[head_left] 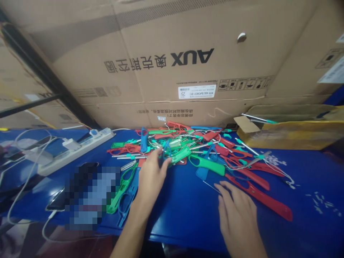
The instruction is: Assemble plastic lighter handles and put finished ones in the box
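Note:
My left hand (153, 168) reaches into a heap of lighter parts. Its thumb and forefinger are apart, the thumb tip by a green lighter casing (181, 155); the other fingertips are partly hidden. Between thumb and forefinger lies a blue part (166, 148). Lower right, my right hand (238, 211) pinches a thin metal rod (211, 186) that points up and left above the blue tabletop (185, 204). Just beyond this hand lie a green casing (208, 165) with a looped handle and a long red casing (268, 199).
A large cardboard box (150, 86) stands behind the heap. At left are a white power strip (77, 150) with cables and a phone (57, 197) beside a blurred-out patch. An open carton (290, 134) holds metal tubes at right. Small white pieces (324, 204) lie scattered.

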The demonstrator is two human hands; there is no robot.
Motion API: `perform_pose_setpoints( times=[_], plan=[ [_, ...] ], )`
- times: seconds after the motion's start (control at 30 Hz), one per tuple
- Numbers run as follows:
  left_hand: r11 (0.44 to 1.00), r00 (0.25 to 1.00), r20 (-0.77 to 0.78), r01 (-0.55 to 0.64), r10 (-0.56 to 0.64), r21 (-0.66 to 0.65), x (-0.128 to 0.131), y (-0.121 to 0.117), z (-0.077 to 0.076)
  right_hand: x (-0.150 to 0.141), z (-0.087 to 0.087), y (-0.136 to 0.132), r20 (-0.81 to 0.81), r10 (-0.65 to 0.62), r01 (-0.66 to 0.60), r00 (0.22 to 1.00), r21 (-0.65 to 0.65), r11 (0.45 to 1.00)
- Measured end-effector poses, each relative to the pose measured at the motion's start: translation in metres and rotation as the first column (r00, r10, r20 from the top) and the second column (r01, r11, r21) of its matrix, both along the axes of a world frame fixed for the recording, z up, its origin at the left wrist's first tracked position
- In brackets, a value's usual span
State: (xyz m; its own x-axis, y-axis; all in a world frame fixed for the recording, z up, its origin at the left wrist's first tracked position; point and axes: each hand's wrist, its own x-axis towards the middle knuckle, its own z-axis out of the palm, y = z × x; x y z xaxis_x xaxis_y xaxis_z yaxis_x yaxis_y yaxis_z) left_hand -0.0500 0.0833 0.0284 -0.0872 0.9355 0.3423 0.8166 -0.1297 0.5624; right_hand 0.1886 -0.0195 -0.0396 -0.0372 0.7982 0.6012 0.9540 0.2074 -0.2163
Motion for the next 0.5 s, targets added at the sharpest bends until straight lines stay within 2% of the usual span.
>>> perform_pose_setpoints(
  times=[0.07, 0.1, 0.13, 0.2, 0.27, 0.33, 0.4, 0.5],
  plan=[
    [0.997, 0.979, 0.201, -0.001, -0.015, 0.082, 0.001, -0.005, 0.008, -0.004, 0.003, 0.002, -0.006, 0.005, -0.005, 1.0, 0.019, 1.0],
    [0.993, 0.935, 0.353, 0.0, -0.043, 0.121, 0.003, -0.009, 0.013, -0.005, 0.004, 0.002, -0.009, 0.008, -0.007, 1.0, 0.023, 1.0],
    [0.99, 0.85, 0.522, 0.002, -0.074, 0.138, 0.006, -0.013, 0.019, -0.006, 0.005, 0.002, -0.015, 0.007, -0.007, 1.0, 0.025, 1.0],
    [0.997, 0.625, 0.776, 0.041, -0.082, 0.072, 0.013, -0.025, 0.026, -0.006, 0.008, 0.001, -0.043, 0.012, -0.011, 0.999, 0.026, 1.0],
    [0.989, 0.43, 0.902, 0.147, -0.044, -0.021, 0.02, -0.037, 0.027, -0.005, 0.012, -0.004, -0.076, 0.068, -0.066, 0.995, 0.017, 0.998],
    [0.975, 0.292, 0.956, 0.22, -0.029, -0.038, 0.027, -0.049, 0.021, -0.003, 0.017, -0.011, -0.111, 0.162, -0.161, 0.98, 0.018, 0.987],
    [0.963, 0.237, 0.97, 0.268, -0.045, -0.021, 0.031, -0.06, 0.011, -0.003, 0.021, -0.019, -0.159, 0.234, -0.236, 0.959, 0.012, 0.972],
    [0.915, 0.25, 0.962, 0.403, -0.108, -0.002, 0.029, -0.075, -0.003, -0.003, 0.025, -0.023, -0.244, 0.207, -0.221, 0.947, -0.031, 0.975]
  ],
)
